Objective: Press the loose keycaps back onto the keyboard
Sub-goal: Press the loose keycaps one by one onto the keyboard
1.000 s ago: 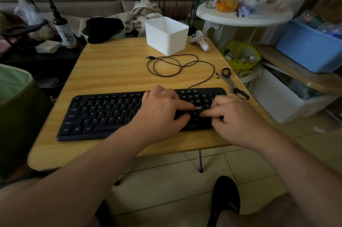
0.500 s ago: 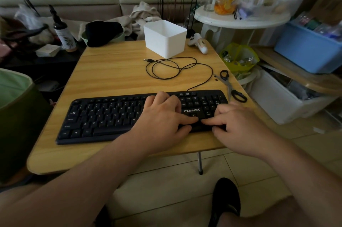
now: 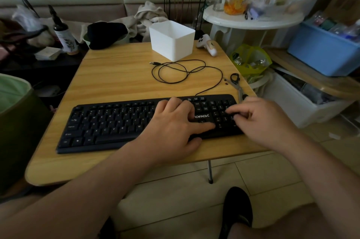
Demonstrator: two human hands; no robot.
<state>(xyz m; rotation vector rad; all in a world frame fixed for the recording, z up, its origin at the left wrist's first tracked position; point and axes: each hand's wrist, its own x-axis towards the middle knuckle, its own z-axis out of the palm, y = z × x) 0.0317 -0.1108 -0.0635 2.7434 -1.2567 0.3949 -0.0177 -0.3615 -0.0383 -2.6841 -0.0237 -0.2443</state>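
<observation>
A black keyboard lies across the near half of the wooden table. My left hand rests on its right part, the index finger stretched out straight and pressing a key below the brand print. My right hand hovers over the number pad at the keyboard's right end, fingers bent down, their tips touching the keys. No loose keycap shows in either hand; the keys under both hands are hidden.
The keyboard's cable coils behind it. Scissors lie at the table's right edge with two small dark bits beside them. A white bin and a white controller stand at the back. Storage boxes crowd the floor on the right.
My right hand has moved back and to the right, from the keys beside my left index finger to the number pad. My left index finger stays pressed on the keyboard.
</observation>
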